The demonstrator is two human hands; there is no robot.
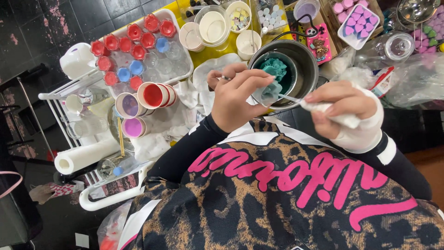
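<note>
My left hand (236, 95) pinches a small teal, flower-shaped piece (271, 89) between fingers and thumb, just in front of a metal pot (309, 60). A teal bowl (286, 78) with more teal lumps (274, 67) sits inside the pot. My right hand (342, 106), wrapped in a white bandage at the wrist, grips a thin metal tool (290, 98) with white tissue (340, 119) bunched around its handle. The tool's tip touches the teal piece.
A white tray (182, 76) of small red- and blue-capped jars stands at the left, with red and purple cups (138, 104) beside it. White cups (212, 25), moulds of pink and purple shapes (358, 21), a glass jar (391, 48), plastic bags and a paper roll (83, 157) surround the pot.
</note>
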